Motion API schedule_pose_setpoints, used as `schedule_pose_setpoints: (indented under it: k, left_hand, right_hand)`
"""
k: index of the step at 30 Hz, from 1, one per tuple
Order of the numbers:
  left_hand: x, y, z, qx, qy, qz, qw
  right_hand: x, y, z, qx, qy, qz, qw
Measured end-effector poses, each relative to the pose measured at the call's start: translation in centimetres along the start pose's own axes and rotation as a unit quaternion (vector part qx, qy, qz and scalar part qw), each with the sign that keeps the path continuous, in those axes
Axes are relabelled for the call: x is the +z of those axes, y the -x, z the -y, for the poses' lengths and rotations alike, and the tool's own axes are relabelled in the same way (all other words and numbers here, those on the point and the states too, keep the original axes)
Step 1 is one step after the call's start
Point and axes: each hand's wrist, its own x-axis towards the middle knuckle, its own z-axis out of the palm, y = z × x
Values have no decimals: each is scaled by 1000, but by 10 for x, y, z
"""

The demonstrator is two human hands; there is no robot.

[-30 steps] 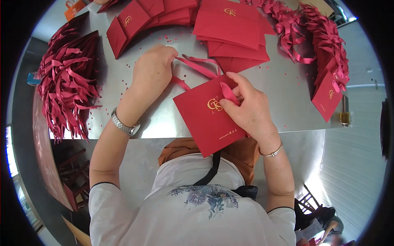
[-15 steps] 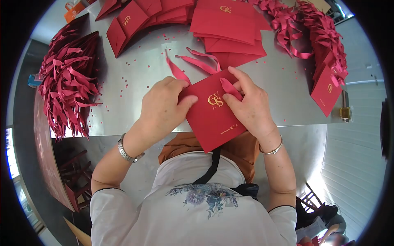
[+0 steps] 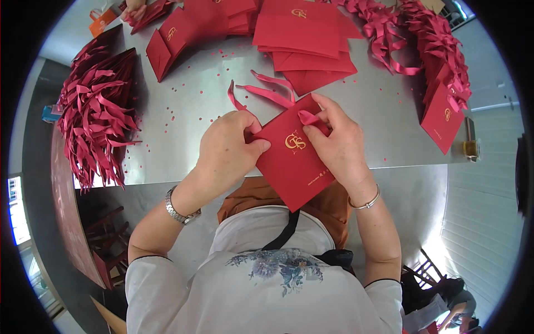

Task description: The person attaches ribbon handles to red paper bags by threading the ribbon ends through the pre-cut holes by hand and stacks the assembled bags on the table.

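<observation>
At the left of the frame, a thick pile of dark red card bags with pink satin ribbons leans over the edge of the brushed grey metal desk, its ribbon ends all spilling one way, probably so the bags stack closely. In the upper left, another person's hand is by a red bag, beyond a fanned row of flat red card bags, perhaps overlapped for easy picking. Tiny round red paper dots lie scattered nearby.

My left hand pinches the left corner of a square red card bag with a gold monogram, thumb in front, fingers curled behind, likely to steady it. I hold it in the middle of the frame, tilted, over the near edge. Loose pink satin ribbon tails stretch past its upper edge onto the metal. My right hand pinches a short pink ribbon loop against the bag's front, its index finger at the top corner, presumably to control both; the fingers behind are hidden.

At the upper right, a heaped row of ribboned red bags sits apart, perhaps to leave my hands room.
</observation>
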Motion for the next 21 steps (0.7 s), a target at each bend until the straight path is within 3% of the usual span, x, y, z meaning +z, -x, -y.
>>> schedule_pose_setpoints:
  k: [4, 8, 12, 16, 21]
  left_hand:
    - [-2, -2, 7, 14, -4, 11, 1000]
    - [-5, 2, 10, 45, -16, 17, 999]
    - [-5, 2, 20, -12, 139, 77, 987]
    - [-5, 14, 17, 4, 180, 106, 978]
    - [8, 30, 14, 53, 233, 13, 971]
  right_hand:
    - [2, 2, -3, -1, -29, -10, 1000]
    - [5, 5, -6, -63, -19, -37, 997]
    - [6, 4, -5, -81, -45, -68, 993]
    - [10, 5, -4, -92, -48, -117, 988]
    - [13, 5, -9, -95, -63, -153, 982]
